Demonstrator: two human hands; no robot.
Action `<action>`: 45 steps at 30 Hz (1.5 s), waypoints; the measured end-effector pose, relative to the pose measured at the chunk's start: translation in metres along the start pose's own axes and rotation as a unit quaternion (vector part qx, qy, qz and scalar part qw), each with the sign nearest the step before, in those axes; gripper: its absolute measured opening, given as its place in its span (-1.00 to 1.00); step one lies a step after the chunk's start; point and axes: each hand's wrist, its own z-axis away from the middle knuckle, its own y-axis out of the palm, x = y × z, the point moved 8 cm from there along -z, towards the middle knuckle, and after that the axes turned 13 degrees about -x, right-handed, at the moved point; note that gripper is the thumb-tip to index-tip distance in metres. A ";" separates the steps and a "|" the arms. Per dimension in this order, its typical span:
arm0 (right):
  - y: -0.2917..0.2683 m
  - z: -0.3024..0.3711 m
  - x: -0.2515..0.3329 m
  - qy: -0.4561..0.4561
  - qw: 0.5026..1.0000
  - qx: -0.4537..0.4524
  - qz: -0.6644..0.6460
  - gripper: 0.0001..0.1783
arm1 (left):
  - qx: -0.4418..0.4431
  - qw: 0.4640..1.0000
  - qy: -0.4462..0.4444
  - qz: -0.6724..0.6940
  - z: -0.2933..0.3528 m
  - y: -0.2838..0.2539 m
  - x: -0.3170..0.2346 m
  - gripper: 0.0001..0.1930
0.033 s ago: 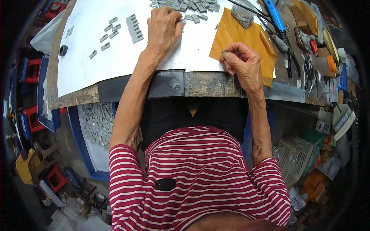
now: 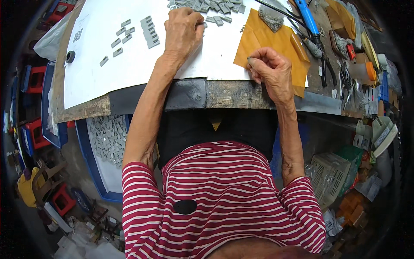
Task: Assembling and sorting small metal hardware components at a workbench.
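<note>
My left hand (image 2: 183,33) rests over the white paper (image 2: 108,82) on the bench, just below a heap of small grey blocks (image 2: 213,6). Its fingers curl down and inward, and a bit of grey shows by the thumb tip; what lies under the fingers is hidden. To its left, several grey blocks (image 2: 150,32) stand side by side in a row, with loose grey blocks (image 2: 117,52) scattered beyond. My right hand (image 2: 274,71) is held above the edge of a yellow-brown paper sheet (image 2: 254,43), thumb and forefinger pinched. Anything between those fingertips is too small to name.
A bag of small metal parts (image 2: 271,20), a blue-handled tool (image 2: 307,17) and pliers (image 2: 328,71) lie at the right. A black ring (image 2: 70,56) sits at the paper's left. Below the bench, a blue tray (image 2: 92,166) holds many grey pieces.
</note>
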 end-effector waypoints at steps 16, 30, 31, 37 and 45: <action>0.005 0.000 -0.003 -0.001 1.000 0.008 -0.014 -0.93 | -0.022 0.999 0.040 0.004 -0.004 -0.008 -0.014 -0.87; 0.007 0.000 0.010 -0.005 0.999 -0.029 -0.042 -0.90 | 0.127 0.874 -0.264 0.389 0.024 -0.018 -0.042 -0.78; 0.010 0.000 0.009 -0.004 0.999 -0.023 -0.047 -0.89 | 0.127 0.873 -0.266 0.388 0.026 -0.019 -0.043 -0.78; 0.021 0.001 0.005 -0.004 1.000 0.010 -0.012 -0.87 | 0.108 0.877 -0.248 0.397 0.036 -0.020 -0.050 -0.77; 0.027 0.000 -0.002 0.015 0.999 0.039 0.012 -0.83 | 0.111 0.876 -0.227 0.410 0.039 -0.017 -0.054 -0.79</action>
